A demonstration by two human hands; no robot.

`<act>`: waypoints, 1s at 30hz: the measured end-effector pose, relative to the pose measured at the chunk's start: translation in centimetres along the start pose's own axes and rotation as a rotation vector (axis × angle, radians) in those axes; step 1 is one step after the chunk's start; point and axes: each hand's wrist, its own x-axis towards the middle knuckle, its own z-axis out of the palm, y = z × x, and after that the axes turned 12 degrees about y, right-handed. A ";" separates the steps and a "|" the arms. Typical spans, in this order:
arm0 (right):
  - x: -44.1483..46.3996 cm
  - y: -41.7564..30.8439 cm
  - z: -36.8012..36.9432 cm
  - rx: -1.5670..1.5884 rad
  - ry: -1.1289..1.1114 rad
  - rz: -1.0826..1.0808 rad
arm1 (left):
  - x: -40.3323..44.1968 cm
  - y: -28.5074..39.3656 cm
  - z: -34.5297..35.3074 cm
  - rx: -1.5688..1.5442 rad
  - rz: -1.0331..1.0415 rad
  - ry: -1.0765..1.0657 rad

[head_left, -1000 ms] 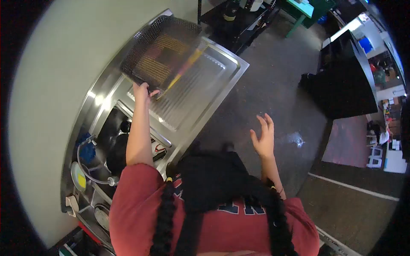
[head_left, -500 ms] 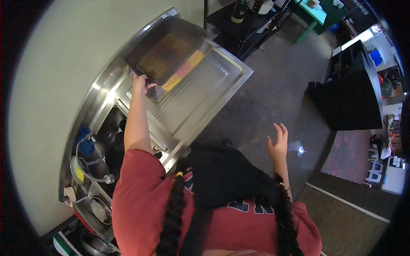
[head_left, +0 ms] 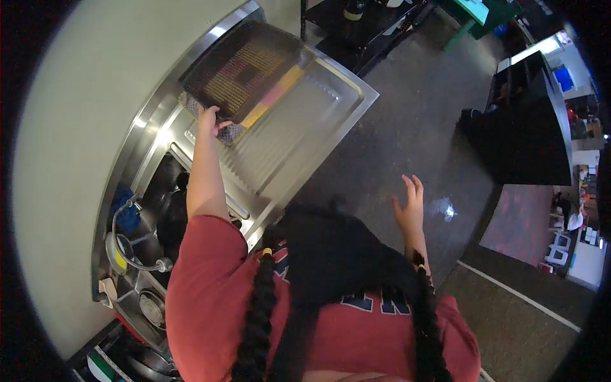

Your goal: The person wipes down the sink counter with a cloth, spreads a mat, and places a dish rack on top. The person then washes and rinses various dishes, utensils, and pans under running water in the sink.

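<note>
My left hand (head_left: 211,121) grips the near corner of a dark mesh-bottomed dish rack (head_left: 245,70) at the wall end of the steel drainboard. Beneath the rack a checked cloth (head_left: 273,102) in yellow, pink and grey shows along its edge. The ribbed drainboard (head_left: 293,134) lies to the right of the cloth. Over the floor, away from the counter, my right hand (head_left: 409,200) hangs with its fingers apart and nothing in it.
Left of my arm is a sink with a curved faucet (head_left: 121,242), a blue item (head_left: 127,213) and a yellow-and-white round container (head_left: 116,254). A black shelf (head_left: 356,38) stands past the drainboard. A large black cabinet (head_left: 522,127) is at right.
The rack looks slightly shifted and tilted, with my left hand still on its corner. My right hand has moved slightly up and left in view.
</note>
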 end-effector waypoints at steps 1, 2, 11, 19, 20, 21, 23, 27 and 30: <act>0.0 0.1 -0.1 -0.005 0.002 0.005 | 0.1 -0.2 0.1 0.008 0.007 0.009; -0.1 0.1 -0.2 -0.006 0.001 0.006 | 0.4 -0.2 0.1 0.009 0.005 0.009; 2.9 6.4 -11.4 0.257 -0.141 0.265 | 3.3 -5.7 -4.0 -0.216 0.029 0.280; 14.9 -5.1 -40.7 0.445 -0.290 -1.174 | -36.9 16.3 -13.8 -0.385 1.178 -0.245; 15.4 -5.4 -40.3 0.488 -0.346 -1.278 | -42.0 16.4 -14.8 -0.387 1.265 -0.323; 15.6 -5.3 -39.1 0.536 -0.388 -1.347 | -46.7 16.2 -15.8 -0.404 1.261 -0.361; 16.0 -4.8 -36.5 0.621 -0.446 -1.445 | -54.4 15.4 -17.7 -0.398 1.262 -0.410; 16.1 -3.8 -31.0 0.754 -0.497 -1.532 | -64.8 12.1 -21.3 -0.343 1.219 -0.358; 15.1 -4.0 -27.3 0.809 -0.509 -1.560 | -70.5 9.7 -23.6 -0.319 1.195 -0.284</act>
